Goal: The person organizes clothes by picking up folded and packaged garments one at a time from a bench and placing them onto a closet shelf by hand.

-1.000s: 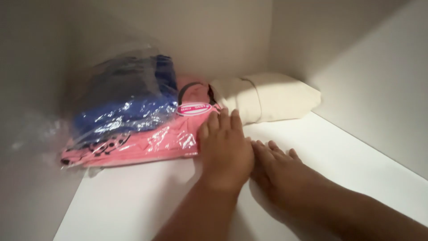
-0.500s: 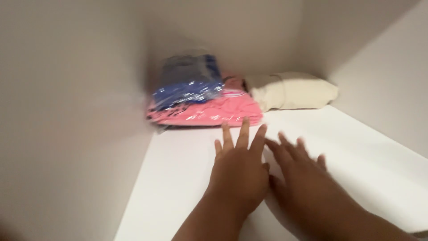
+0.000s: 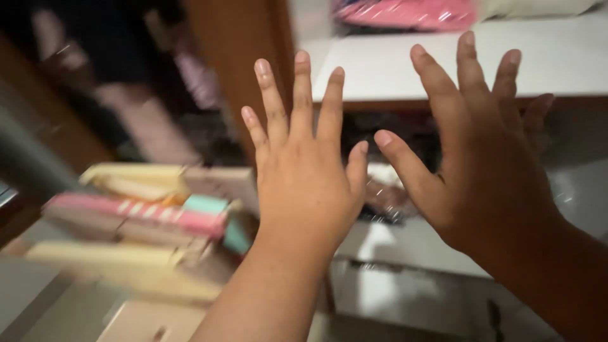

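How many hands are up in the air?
2. The bare left hand is spread open at the middle; the bare right hand is spread open beside it, below the white shelf.

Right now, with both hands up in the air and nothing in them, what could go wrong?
1. The left hand and right hand hang open, fingers spread, close to the white shelf; its front edge could catch a fingertip.
2. The stack of folded items at lower left looks uneven; a brush from the left arm might topple it.
3. The view is heavily blurred, so distances are hard to judge.
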